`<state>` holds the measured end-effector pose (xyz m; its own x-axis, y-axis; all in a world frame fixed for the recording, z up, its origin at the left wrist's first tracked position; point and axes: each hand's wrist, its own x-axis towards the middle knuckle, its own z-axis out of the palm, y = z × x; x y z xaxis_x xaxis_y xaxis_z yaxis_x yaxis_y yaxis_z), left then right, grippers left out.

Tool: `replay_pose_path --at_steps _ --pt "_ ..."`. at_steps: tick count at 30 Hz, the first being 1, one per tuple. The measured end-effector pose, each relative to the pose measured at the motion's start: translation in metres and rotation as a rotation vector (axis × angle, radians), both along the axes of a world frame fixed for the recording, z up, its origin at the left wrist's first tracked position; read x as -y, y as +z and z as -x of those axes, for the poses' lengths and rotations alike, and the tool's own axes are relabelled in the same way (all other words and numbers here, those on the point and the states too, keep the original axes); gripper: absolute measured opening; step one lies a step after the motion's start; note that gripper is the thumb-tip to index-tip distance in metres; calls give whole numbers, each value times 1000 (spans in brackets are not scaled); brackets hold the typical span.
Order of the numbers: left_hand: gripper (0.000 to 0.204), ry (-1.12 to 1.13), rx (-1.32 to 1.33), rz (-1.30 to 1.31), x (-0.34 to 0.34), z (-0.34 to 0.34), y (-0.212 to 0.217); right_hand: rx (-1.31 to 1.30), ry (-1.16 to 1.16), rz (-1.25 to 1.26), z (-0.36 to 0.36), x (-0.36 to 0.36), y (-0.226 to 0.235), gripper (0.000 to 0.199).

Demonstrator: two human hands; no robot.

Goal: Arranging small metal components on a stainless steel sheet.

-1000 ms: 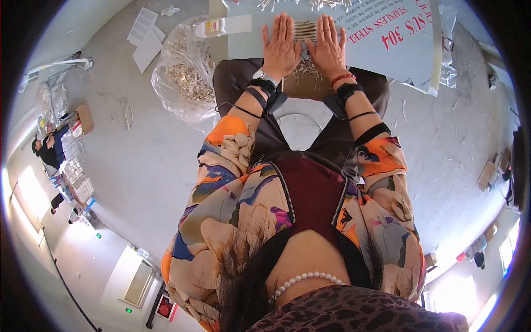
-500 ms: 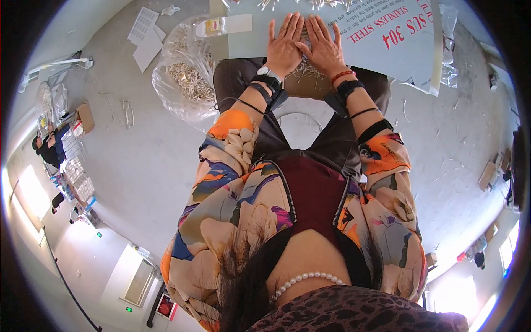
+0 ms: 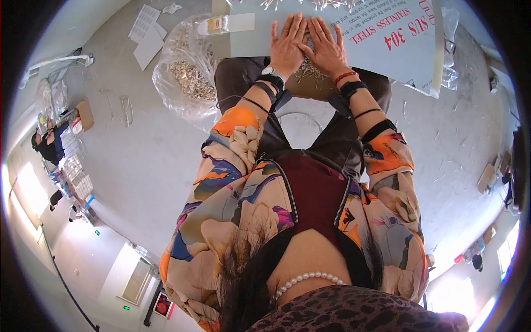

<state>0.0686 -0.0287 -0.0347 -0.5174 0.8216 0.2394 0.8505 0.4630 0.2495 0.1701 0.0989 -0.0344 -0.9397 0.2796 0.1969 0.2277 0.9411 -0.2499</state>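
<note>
Around your tabletop, a clear plastic bag of loose pale sticks slumps against its left side, with white printed sheets lying on the floor farther left and a looped cable nearer you. A heap of white-tipped sticks sits at the tabletop's far edge, cut off by the top of the view; crumpled clear film hangs past its right end. On its left part lies a small transparent packet with a yellow and red label, across a whitish strip. The tabletop is a flat, grey-blue sheet printed in red and black, its right end slanting; more thin sticks lie in a jumble just below its near edge, above a tan surface. Your left hand and right hand rest palm down over the middle of the tabletop, flat, fingers stretched and slightly parted, thumbs close together. The small bundle of sticks there shows only in the gap between your hands, which block the rest; neither is curled round anything.
</note>
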Motion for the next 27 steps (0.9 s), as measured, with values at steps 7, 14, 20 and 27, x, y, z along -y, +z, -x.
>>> replay_pose_path --at_steps 7,14,20,27 --pt "58 19 75 -17 2 -1 -1 264 -82 -212 5 29 13 99" --pt "60 25 68 -10 2 0 -4 -56 -58 160 3 28 -1 101" --pt "59 4 101 -39 2 -2 -2 -19 -75 94 1 27 -3 99" --pt "62 -63 176 -97 14 10 2 -19 -73 65 3 27 -2 85"
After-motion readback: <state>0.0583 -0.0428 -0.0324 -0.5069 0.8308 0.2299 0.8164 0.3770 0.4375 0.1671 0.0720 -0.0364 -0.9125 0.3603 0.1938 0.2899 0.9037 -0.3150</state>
